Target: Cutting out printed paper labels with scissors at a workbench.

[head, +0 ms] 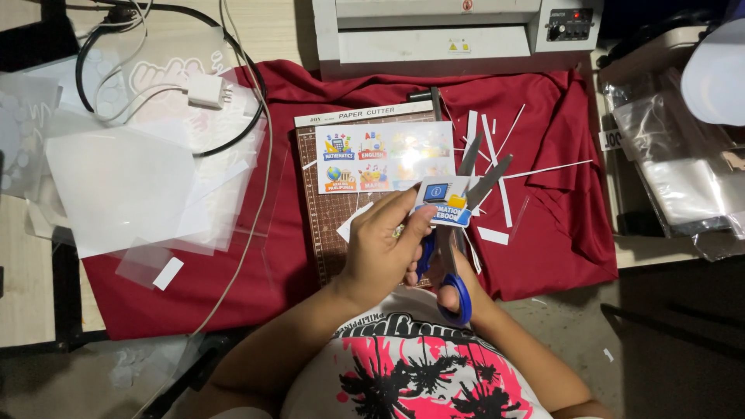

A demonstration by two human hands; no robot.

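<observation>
Blue-handled scissors [466,225] in right hand [454,283], blades apart, tips up-right; left hand [380,248] seemingly pinching small label [444,200].

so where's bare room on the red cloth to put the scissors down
Bare red cloth lies lower left, between the clear sheets and the paper cutter. The far right edge beyond the paper strips is also free. The cutter itself is crowded.

Glossy laminated sticker sheet [384,157] on a matt brown gridded paper cutter [318,225], scissors [458,233] with dull grey metal blades and smooth blue plastic handles, soft creased red cloth [559,225], clear shiny plastic sheets [124,194], pale wood table [23,271].
</observation>
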